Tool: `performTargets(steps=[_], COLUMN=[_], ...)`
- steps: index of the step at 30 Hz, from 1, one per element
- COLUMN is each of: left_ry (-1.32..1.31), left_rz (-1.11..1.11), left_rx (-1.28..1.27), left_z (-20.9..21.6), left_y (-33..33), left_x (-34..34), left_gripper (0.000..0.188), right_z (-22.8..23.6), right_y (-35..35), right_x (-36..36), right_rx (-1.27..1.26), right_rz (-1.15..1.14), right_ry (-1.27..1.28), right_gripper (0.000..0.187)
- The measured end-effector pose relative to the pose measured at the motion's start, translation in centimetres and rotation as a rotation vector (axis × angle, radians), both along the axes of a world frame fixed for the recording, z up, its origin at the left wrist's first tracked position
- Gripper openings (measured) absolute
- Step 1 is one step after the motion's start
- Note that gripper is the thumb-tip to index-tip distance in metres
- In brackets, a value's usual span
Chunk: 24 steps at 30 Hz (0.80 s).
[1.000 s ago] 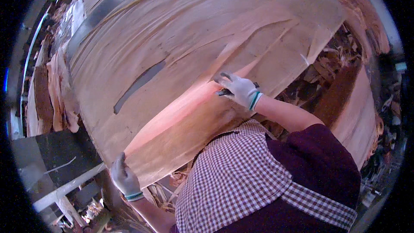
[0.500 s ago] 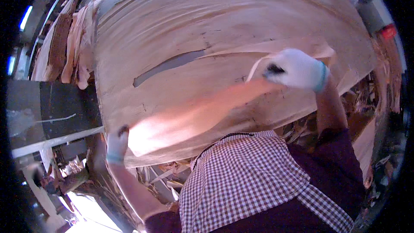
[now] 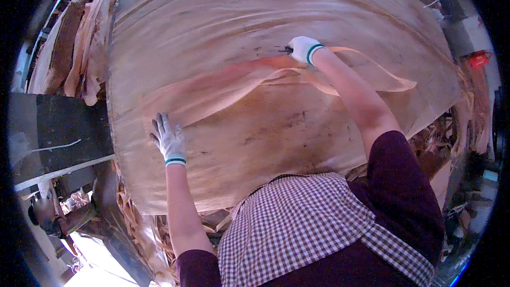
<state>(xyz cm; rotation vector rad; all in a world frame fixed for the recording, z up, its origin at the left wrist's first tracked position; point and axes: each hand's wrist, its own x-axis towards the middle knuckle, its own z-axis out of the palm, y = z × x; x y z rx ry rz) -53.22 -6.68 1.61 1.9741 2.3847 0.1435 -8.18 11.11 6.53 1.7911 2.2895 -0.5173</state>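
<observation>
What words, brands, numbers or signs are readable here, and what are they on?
None can be read.
Red tag, far right: pale marks, too small and blurred to read.
Sheet: dark specks and streaks, no lettering I can make out.
Gloves and apron: no visible lettering.

Matt wood veneer (image 3: 218, 86), woven cloth apron (image 3: 295, 223)

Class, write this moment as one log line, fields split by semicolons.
left hand: spread, by pinkish strip; right hand: curled, at strip's upper edge; strip: wavy, over wide sheet
</observation>
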Motion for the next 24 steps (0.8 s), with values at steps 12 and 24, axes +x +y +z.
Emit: performTargets(steps=[12,24], left_ry=[-0.013,-0.002], left_rz=[0.04,0.195], left_rx=[0.072,0.304], left_z=[-2.8,-1.1], left_y=[-0.1,2.0], left_x=[-1.9,-5.3], left_gripper=[0.049,0.04], right_z=[5.3,11.1], right_y=[-7.3,-12.7], right_x=[-3.1,-21.7], right_rx=[-0.036,-0.164], right_rz=[0.141,0.474], right_ry=[0.274,0.747], right_gripper=[0.031,0.019])
